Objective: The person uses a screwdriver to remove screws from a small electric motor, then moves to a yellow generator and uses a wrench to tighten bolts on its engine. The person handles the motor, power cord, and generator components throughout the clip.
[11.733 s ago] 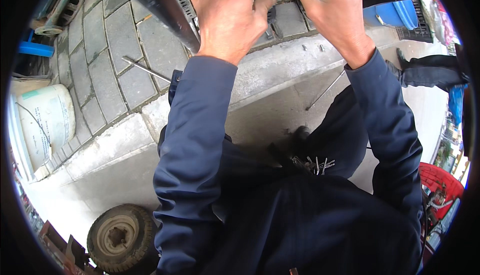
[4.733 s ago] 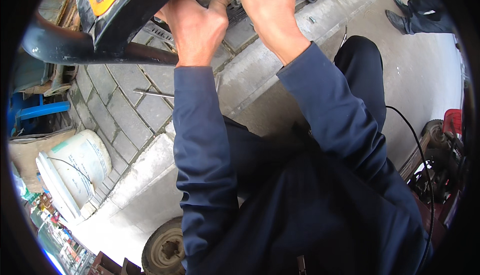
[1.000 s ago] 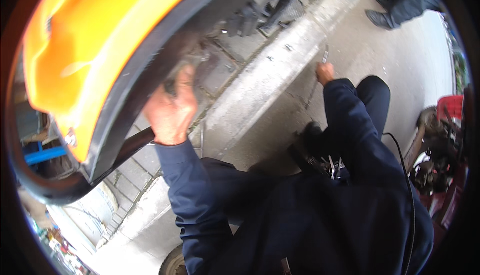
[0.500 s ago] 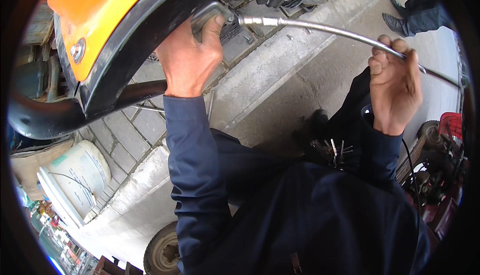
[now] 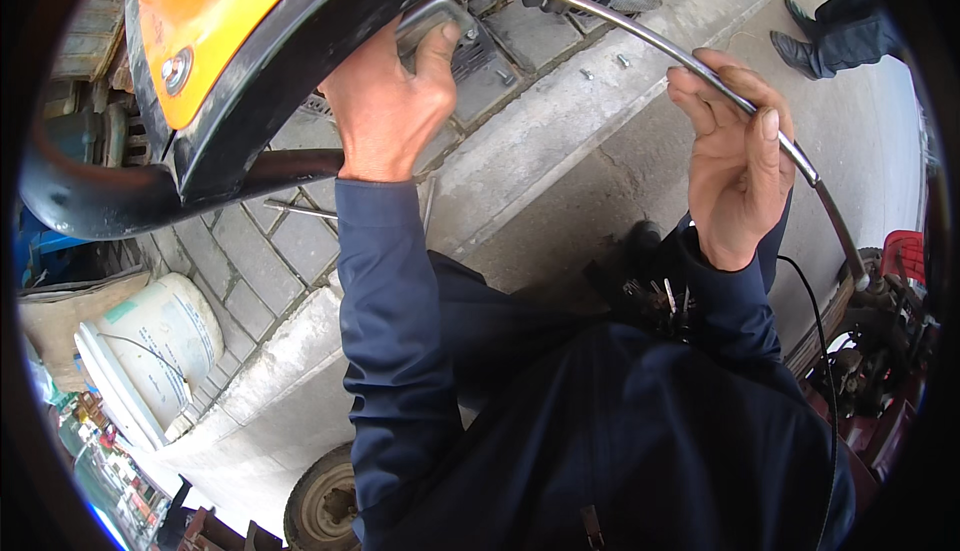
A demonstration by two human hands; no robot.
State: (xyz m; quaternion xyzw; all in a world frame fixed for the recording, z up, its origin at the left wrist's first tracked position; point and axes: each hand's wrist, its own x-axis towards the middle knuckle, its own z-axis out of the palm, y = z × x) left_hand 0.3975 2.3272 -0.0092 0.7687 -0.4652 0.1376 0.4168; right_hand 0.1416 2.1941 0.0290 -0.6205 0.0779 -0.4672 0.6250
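Observation:
My left hand (image 5: 390, 106) is closed on a grey, box-like metal part (image 5: 432, 13) under the curved black edge of an orange vehicle panel (image 5: 215, 16). Its thumb presses on the near face, while the other fingers are hidden behind. A long silver socket wrench (image 5: 640, 31) runs between the thumb and fingers of my right hand (image 5: 735, 156), the palm turned up and the grip loose. The wrench's far end reaches in among dark parts below the panel, above and right of my left hand; what it touches there cannot be made out. Its near end is darker.
Loose bolts (image 5: 622, 61) lie on the concrete kerb (image 5: 560, 131). A black tube (image 5: 100, 206) curves below the panel. At the left is a white bucket (image 5: 165, 351); a wheel (image 5: 325, 496) is at the bottom. Another person's black shoes (image 5: 795, 51) are at upper right, dark machinery (image 5: 860, 371) at right.
The wrench's far end has shifted up, farther under the panel and away from my left thumb. My right hand has moved left, its fingers loosening. My left hand keeps its hold.

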